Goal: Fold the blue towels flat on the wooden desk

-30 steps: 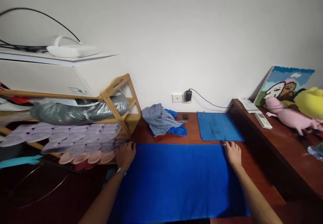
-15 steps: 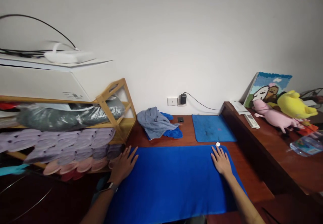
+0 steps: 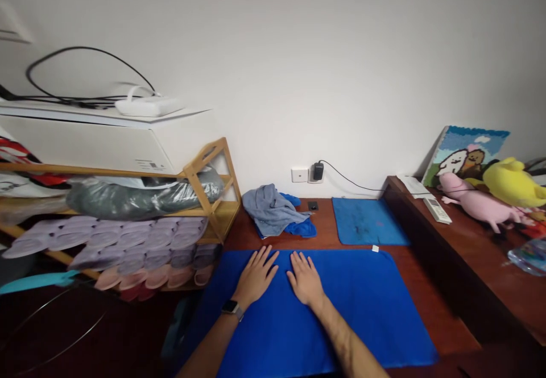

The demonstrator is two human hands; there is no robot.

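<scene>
A large blue cloth lies spread flat on the reddish-brown table, its near edge reaching toward me. My left hand rests palm down near the cloth's far edge, fingers spread, with a watch on the wrist. Close beside it on the right, my right hand also lies flat on the cloth, fingers stretched out. Neither hand grips anything. A small white tag sticks out at the cloth's far edge, toward the right.
Behind the cloth lie a crumpled grey cloth and a smaller blue cloth. A wooden rack with slippers stands left. On the raised right surface are a remote, plush toys and a bottle. A plugged-in adapter trails a cable.
Both hands have moved inward from the cloth's far corners and now lie close together near the middle of the far edge. The view has shifted slightly left.
</scene>
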